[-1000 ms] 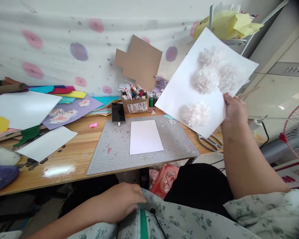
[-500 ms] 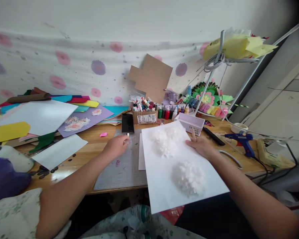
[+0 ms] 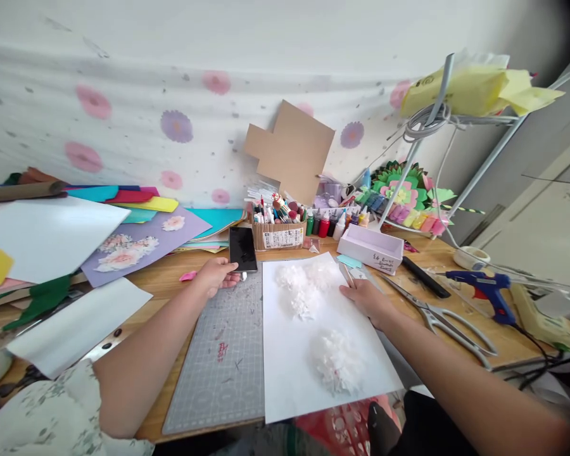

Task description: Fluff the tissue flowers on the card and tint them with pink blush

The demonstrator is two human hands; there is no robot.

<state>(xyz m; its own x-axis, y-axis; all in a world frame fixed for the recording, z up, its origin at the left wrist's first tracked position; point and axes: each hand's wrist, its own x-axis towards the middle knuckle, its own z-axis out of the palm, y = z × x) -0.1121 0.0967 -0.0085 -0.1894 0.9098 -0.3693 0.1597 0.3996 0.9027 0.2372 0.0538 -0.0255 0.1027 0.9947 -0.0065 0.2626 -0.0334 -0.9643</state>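
Desk (image 3: 168, 275) carries mat (image 3: 228, 348); over it, right hand (image 3: 369, 303) grips part-bare sheet (image 3: 292, 364), flowers (image 3: 338, 362) already on; left hand (image 3: 216, 276) touches phone (image 3: 242, 246) at mat's edge, grip unclear.

1. Flowers (image 3: 339, 364) on sheet (image 3: 292, 373); sheet over right part of cutting mat (image 3: 218, 364); mat on table (image 3: 168, 278).
2. Phone (image 3: 243, 247) at mat's far left; pen box (image 3: 281, 235) behind phone, to right.
3. Scissors (image 3: 422, 305) right of sheet; glue gun (image 3: 482, 289) farther right.
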